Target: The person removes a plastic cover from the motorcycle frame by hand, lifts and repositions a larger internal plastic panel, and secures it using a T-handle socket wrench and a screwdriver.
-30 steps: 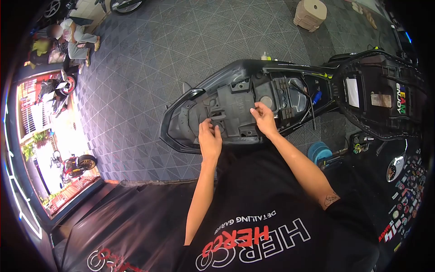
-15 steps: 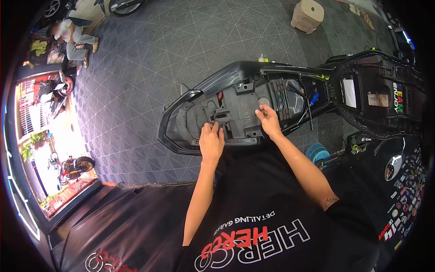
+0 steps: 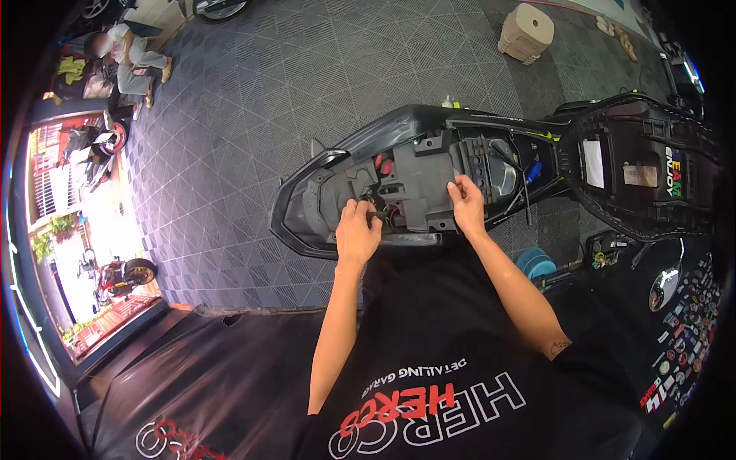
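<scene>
A motorcycle's black tail section (image 3: 360,149) lies open in front of me, its seat swung up to the right. A grey plastic cover panel (image 3: 424,184) sits in the middle of it, slightly out of its place. My right hand (image 3: 468,208) has thumb and fingers closed at the panel's right edge. At the panel's left end my left hand (image 3: 357,232) is curled, with thumb and fingers together; what lies between them is hidden. Red parts (image 3: 386,165) and some wiring show beside the panel.
The upturned seat underside (image 3: 640,161) is at right. Below it stand a blue round container (image 3: 536,263) and a mirror (image 3: 665,287). A beige stool (image 3: 527,32) is on the tiled floor (image 3: 307,77). A person (image 3: 130,61) sits far left, above parked motorcycles.
The panel has lifted and shifted, exposing more of the red parts and wiring. My right hand has moved slightly right to the panel's edge; the left has stayed nearly in place.
</scene>
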The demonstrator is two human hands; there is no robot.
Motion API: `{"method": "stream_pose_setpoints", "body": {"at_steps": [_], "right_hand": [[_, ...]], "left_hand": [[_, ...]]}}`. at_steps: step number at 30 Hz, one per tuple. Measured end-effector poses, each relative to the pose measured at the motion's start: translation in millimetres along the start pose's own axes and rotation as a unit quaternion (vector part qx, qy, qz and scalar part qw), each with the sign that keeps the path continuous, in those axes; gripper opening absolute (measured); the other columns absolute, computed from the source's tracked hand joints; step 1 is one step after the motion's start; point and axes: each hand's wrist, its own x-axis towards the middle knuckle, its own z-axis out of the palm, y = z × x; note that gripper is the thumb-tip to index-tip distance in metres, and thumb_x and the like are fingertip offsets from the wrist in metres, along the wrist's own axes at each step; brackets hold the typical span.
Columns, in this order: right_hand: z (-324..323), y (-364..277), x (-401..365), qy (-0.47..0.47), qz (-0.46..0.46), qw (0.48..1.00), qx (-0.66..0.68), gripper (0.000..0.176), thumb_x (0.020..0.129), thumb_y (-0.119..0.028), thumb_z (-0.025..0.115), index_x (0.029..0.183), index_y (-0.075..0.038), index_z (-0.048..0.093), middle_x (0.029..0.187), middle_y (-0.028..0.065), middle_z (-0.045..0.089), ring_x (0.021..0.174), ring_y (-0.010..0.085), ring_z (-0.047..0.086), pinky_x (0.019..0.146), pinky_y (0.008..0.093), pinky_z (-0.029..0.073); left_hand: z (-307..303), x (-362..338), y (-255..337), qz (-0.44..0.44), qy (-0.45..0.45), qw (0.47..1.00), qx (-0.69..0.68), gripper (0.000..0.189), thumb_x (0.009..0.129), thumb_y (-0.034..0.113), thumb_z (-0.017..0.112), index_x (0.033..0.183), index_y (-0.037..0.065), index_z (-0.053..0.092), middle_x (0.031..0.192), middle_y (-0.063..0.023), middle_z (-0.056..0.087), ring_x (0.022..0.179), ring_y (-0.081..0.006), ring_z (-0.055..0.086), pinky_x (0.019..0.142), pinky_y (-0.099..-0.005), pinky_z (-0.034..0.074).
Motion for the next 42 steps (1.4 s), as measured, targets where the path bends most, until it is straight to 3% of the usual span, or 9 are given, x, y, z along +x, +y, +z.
{"method": "stream_pose_setpoints", "body": {"at_steps": [1, 4, 7, 11, 13, 19, 26, 35, 42], "right_hand": [[-2.5, 7.8, 3.4, -0.014, 0.027, 0.999, -0.033, 0.021, 0.102, -0.015, 0.068, 0.115, 0.001, 0.070, 0.097, 0.0099, 0.077, 0.090, 0.0153, 0.070, 0.084, 0.0321, 0.054], [8.6, 24.2, 4.5, -0.002, 0.021, 0.999, -0.036, 0.020, 0.102, -0.015, 0.068, 0.114, 0.001, 0.071, 0.099, 0.0094, 0.076, 0.094, 0.0145, 0.069, 0.086, 0.0317, 0.054], [9.0, 28.0, 4.3, -0.039, 0.061, 0.995, 0.071, 0.022, 0.104, -0.015, 0.067, 0.119, 0.002, 0.070, 0.107, 0.0103, 0.076, 0.102, 0.0166, 0.069, 0.091, 0.0324, 0.053], [9.8, 33.9, 2.1, -0.054, 0.077, 0.990, 0.102, 0.022, 0.106, -0.013, 0.064, 0.122, 0.001, 0.068, 0.111, 0.0100, 0.075, 0.104, 0.0171, 0.068, 0.092, 0.0322, 0.052], [8.6, 33.0, 0.0, -0.044, 0.064, 0.995, 0.064, 0.022, 0.106, -0.013, 0.064, 0.122, 0.002, 0.068, 0.111, 0.0105, 0.075, 0.104, 0.0172, 0.068, 0.092, 0.0321, 0.052], [11.1, 24.4, -2.0, -0.042, 0.065, 0.996, 0.040, 0.029, 0.104, -0.016, 0.067, 0.125, 0.004, 0.067, 0.114, 0.0157, 0.076, 0.107, 0.0218, 0.070, 0.093, 0.0347, 0.053], [14.2, 32.5, -2.9, -0.026, 0.050, 0.998, 0.012, 0.037, 0.102, -0.019, 0.070, 0.129, 0.006, 0.067, 0.119, 0.0218, 0.075, 0.113, 0.0293, 0.072, 0.095, 0.0386, 0.054], [6.2, 1.2, -14.8, -0.022, 0.046, 0.998, -0.023, 0.033, 0.100, -0.017, 0.071, 0.124, 0.005, 0.069, 0.108, 0.0226, 0.077, 0.101, 0.0310, 0.076, 0.089, 0.0398, 0.056], [26.3, 42.3, -9.4, -0.009, 0.059, 0.998, -0.023, 0.035, 0.100, -0.018, 0.072, 0.126, 0.006, 0.069, 0.118, 0.0233, 0.076, 0.110, 0.0320, 0.074, 0.095, 0.0396, 0.055]], "left_hand": [[-1.4, -0.7, -0.5, 0.000, 0.002, 1.000, -0.018, 0.020, 0.088, 0.012, 0.068, 0.107, 0.005, 0.066, 0.100, -0.0131, 0.059, 0.096, -0.0339, 0.063, 0.083, -0.0469, 0.053], [-4.3, -2.7, 1.1, 0.010, 0.001, 1.000, -0.020, 0.020, 0.088, 0.009, 0.066, 0.107, 0.004, 0.065, 0.099, -0.0129, 0.057, 0.092, -0.0331, 0.062, 0.082, -0.0462, 0.052], [-7.8, -3.1, 3.2, -0.026, -0.036, 0.998, -0.037, 0.019, 0.089, 0.009, 0.066, 0.107, 0.005, 0.062, 0.106, -0.0148, 0.057, 0.107, -0.0376, 0.060, 0.091, -0.0504, 0.052], [-9.2, -5.4, 4.2, -0.012, -0.024, 0.999, -0.040, 0.020, 0.089, 0.007, 0.065, 0.109, 0.004, 0.062, 0.103, -0.0143, 0.056, 0.100, -0.0357, 0.060, 0.087, -0.0482, 0.052], [-6.5, -7.0, 1.8, 0.012, -0.002, 0.999, -0.030, 0.021, 0.089, 0.005, 0.065, 0.111, 0.004, 0.063, 0.100, -0.0131, 0.056, 0.087, -0.0318, 0.061, 0.080, -0.0446, 0.052], [-7.6, -8.8, 1.3, -0.006, -0.024, 0.999, -0.048, 0.020, 0.091, 0.005, 0.063, 0.110, 0.005, 0.061, 0.105, -0.0155, 0.056, 0.105, -0.0376, 0.060, 0.089, -0.0497, 0.051], [-13.0, -8.3, 7.3, -0.018, -0.039, 0.998, -0.037, 0.020, 0.091, 0.005, 0.062, 0.111, 0.005, 0.061, 0.104, -0.0146, 0.055, 0.103, -0.0359, 0.060, 0.088, -0.0490, 0.051], [-14.8, -8.5, 8.8, -0.016, -0.042, 0.999, -0.030, 0.021, 0.091, 0.005, 0.062, 0.112, 0.005, 0.061, 0.103, -0.0137, 0.056, 0.102, -0.0349, 0.060, 0.087, -0.0493, 0.052], [-15.8, -9.6, 7.3, -0.010, -0.048, 0.998, -0.035, 0.022, 0.092, 0.004, 0.062, 0.114, 0.005, 0.062, 0.105, -0.0137, 0.056, 0.102, -0.0350, 0.061, 0.087, -0.0493, 0.053]]}}
